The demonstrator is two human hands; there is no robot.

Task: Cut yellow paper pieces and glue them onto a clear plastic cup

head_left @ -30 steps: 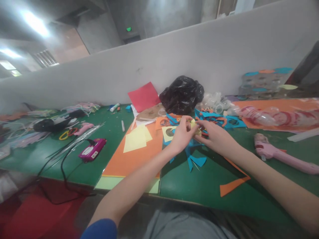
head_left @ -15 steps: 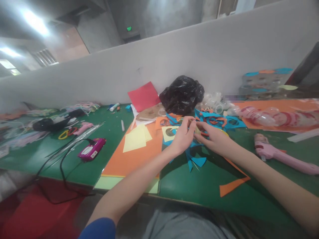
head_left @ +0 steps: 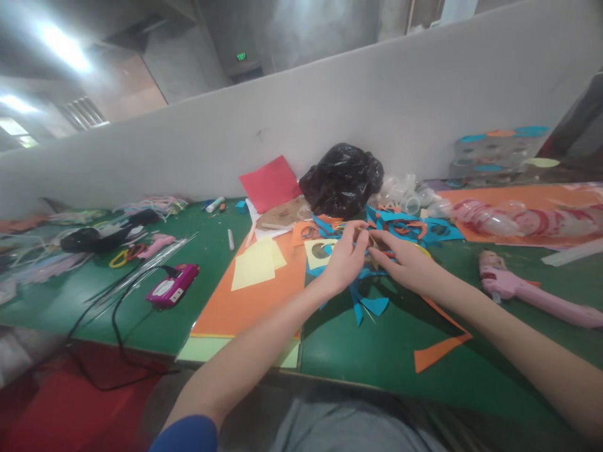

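My left hand (head_left: 349, 257) and my right hand (head_left: 399, 257) meet over the middle of the green table, fingertips bent together. Whatever they pinch is small and mostly hidden; a dull yellowish bit shows between the fingers. Just behind and below them lie blue paper scraps (head_left: 375, 306), cut into strips and curved pieces. To the left of my left hand is a pale yellow paper square (head_left: 313, 255) with a round hole cut in it. A red-orange edge and a yellow edge peek out by my right hand, too covered to name.
Orange sheets (head_left: 264, 311) with pale yellow paper (head_left: 253, 266) on top lie left of centre. A black plastic bag (head_left: 343, 179) stands behind. A pink glue gun (head_left: 530, 292) rests at right, a purple power strip (head_left: 173, 285) with a black cord at left.
My fingers have shifted very slightly against each other. The hands stay together in the same place, and the view has moved a little.
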